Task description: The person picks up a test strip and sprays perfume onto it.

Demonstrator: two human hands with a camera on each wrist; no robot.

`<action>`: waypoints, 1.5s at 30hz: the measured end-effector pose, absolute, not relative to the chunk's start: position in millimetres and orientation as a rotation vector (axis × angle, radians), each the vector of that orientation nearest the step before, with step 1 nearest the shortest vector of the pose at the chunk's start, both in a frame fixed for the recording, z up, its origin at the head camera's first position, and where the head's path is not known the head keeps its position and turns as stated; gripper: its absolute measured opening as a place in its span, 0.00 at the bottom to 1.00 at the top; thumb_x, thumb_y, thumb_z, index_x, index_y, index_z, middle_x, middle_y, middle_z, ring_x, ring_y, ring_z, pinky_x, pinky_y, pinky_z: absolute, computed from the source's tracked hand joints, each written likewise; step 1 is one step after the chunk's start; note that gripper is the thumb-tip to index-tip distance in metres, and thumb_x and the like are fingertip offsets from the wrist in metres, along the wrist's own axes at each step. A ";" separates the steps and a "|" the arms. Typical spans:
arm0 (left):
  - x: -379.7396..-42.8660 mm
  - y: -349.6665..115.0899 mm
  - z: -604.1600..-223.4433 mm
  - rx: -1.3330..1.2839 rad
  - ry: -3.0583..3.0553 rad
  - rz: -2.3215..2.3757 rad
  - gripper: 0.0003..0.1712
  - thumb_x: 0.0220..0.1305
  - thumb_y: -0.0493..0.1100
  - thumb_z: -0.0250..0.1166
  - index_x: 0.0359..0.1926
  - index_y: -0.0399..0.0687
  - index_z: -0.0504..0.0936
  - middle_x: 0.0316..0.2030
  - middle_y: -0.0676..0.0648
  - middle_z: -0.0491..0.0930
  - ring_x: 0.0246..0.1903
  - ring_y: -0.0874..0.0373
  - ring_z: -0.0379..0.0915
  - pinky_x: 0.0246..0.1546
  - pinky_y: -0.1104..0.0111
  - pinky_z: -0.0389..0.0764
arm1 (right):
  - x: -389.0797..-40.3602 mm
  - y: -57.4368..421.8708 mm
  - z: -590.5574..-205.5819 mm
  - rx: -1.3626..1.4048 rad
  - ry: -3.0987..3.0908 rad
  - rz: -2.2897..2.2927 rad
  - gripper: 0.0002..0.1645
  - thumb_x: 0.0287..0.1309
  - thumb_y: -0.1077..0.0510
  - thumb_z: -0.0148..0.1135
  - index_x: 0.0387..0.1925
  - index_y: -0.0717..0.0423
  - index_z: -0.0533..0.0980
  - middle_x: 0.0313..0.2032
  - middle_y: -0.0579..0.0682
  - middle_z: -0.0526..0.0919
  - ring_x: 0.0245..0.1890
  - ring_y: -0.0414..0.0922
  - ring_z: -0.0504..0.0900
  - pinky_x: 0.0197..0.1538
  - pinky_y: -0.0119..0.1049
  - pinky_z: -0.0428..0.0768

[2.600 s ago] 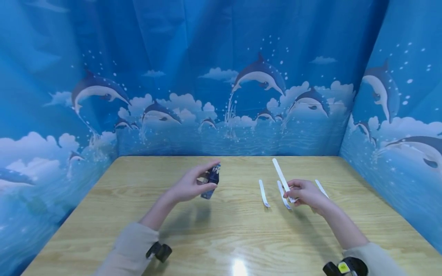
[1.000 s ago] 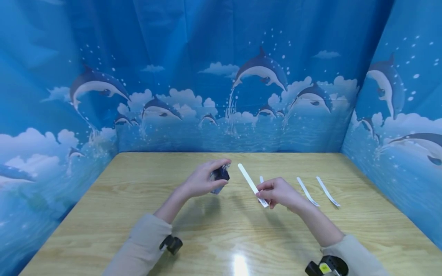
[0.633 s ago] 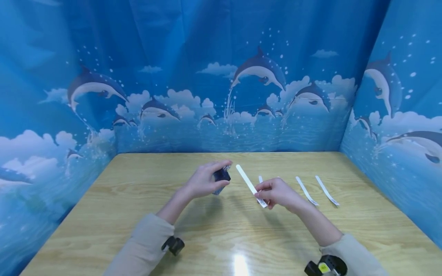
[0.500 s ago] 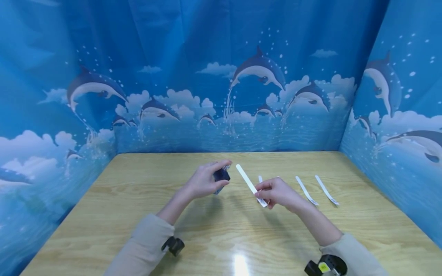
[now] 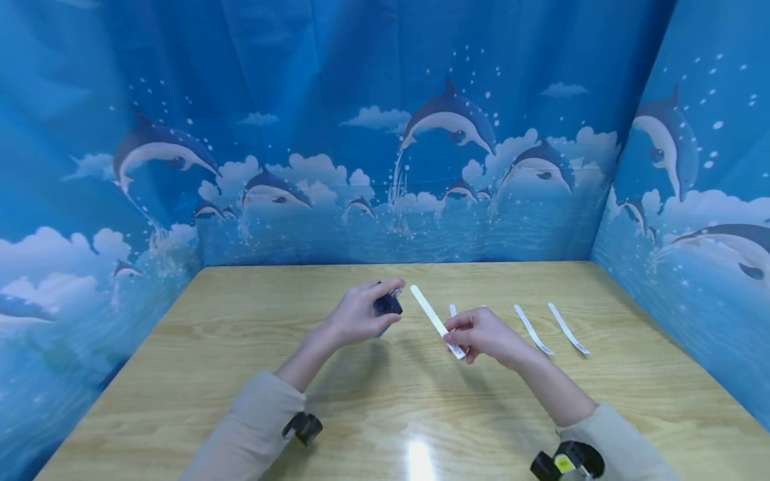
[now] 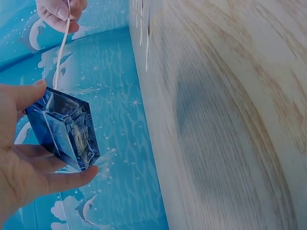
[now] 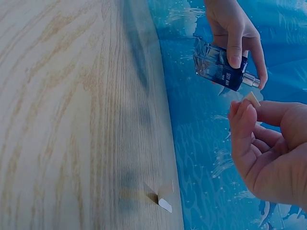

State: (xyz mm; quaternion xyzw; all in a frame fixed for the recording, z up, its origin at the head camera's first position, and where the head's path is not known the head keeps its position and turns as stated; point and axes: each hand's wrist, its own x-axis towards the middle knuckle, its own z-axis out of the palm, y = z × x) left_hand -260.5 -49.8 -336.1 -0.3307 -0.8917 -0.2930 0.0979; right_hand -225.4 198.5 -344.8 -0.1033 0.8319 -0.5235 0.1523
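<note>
Blue glass forms the bottle [image 5: 388,306] held above the table just on the 6 o'clock side of the head view's centre, its metal sprayer [image 7: 252,80] directed toward 1 o'clock. The left hand [image 5: 359,315] reaches it from 8 o'clock and grips it between thumb and fingers, which stand wide apart to span its body; the index finger rests against the sprayer. Between 3 and 4 o'clock from the bottle, the right hand [image 5: 486,337] pinches a narrow white strip [image 5: 428,308] near its printed end, thumb and finger pressed close together. The strip slants with its far tip toward 11 o'clock, just beside the bottle, a small gap showing between them in the head view. Similar strips lie on the table: two in full [image 5: 533,330] at about 3 o'clock from the right hand, and one [image 5: 453,310] at 11 o'clock, partly hidden behind it. Pale sleeves [image 5: 261,407] cover both forearms, and each wrist carries a black camera [image 5: 308,428]. Wood grain marks the table [image 5: 373,427], with a bright reflection [image 5: 420,461] at 6 o'clock. Toward 12 o'clock and along both sides hangs a blue curtain [image 5: 265,93] printed with dolphins, clouds and water.
</note>
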 end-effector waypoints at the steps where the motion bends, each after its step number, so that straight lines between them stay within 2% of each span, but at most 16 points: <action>1: -260.6 -50.1 -335.9 -0.977 -2.636 -0.869 0.32 0.55 0.43 0.69 0.62 0.57 0.71 0.48 0.41 0.77 0.43 0.49 0.75 0.38 0.62 0.78 | -225.4 198.3 -344.4 -0.297 2.386 -1.504 0.16 0.56 0.65 0.59 0.44 0.74 0.75 0.21 0.49 0.78 0.17 0.38 0.72 0.19 0.29 0.74; 7: -261.7 -51.7 -333.3 -0.974 -2.631 -0.861 0.31 0.54 0.43 0.69 0.61 0.56 0.72 0.48 0.41 0.78 0.42 0.49 0.76 0.37 0.63 0.79 | -226.3 198.5 -342.4 -0.283 2.407 -1.487 0.16 0.57 0.64 0.58 0.45 0.73 0.75 0.21 0.50 0.76 0.18 0.39 0.71 0.21 0.31 0.76; 16: -263.3 -57.0 -331.5 -1.021 -2.676 -0.829 0.33 0.55 0.45 0.69 0.62 0.56 0.71 0.55 0.44 0.74 0.51 0.47 0.72 0.48 0.57 0.75 | -225.9 200.5 -342.1 -0.267 2.412 -1.498 0.18 0.58 0.65 0.57 0.47 0.75 0.73 0.22 0.50 0.76 0.19 0.39 0.71 0.21 0.31 0.77; 23: -262.8 -58.6 -331.4 -1.053 -2.690 -0.863 0.33 0.57 0.47 0.67 0.64 0.57 0.68 0.59 0.46 0.71 0.55 0.47 0.68 0.51 0.54 0.73 | -226.6 201.6 -342.8 -0.261 2.403 -1.510 0.19 0.58 0.65 0.58 0.48 0.75 0.73 0.22 0.50 0.76 0.19 0.39 0.72 0.22 0.32 0.77; 38: -258.4 -57.4 -327.2 -1.049 -2.726 -0.875 0.34 0.57 0.48 0.67 0.65 0.60 0.67 0.57 0.46 0.72 0.55 0.47 0.68 0.50 0.53 0.72 | -225.2 201.3 -341.4 -0.221 2.397 -1.527 0.19 0.58 0.65 0.56 0.49 0.75 0.72 0.22 0.50 0.75 0.18 0.39 0.70 0.22 0.32 0.77; 45: -258.2 -55.7 -327.3 -1.061 -2.688 -0.874 0.33 0.57 0.47 0.67 0.64 0.57 0.68 0.57 0.45 0.73 0.53 0.47 0.70 0.49 0.55 0.74 | -224.5 200.0 -339.6 -0.233 2.401 -1.524 0.17 0.58 0.65 0.57 0.47 0.73 0.74 0.23 0.50 0.75 0.19 0.39 0.70 0.22 0.32 0.77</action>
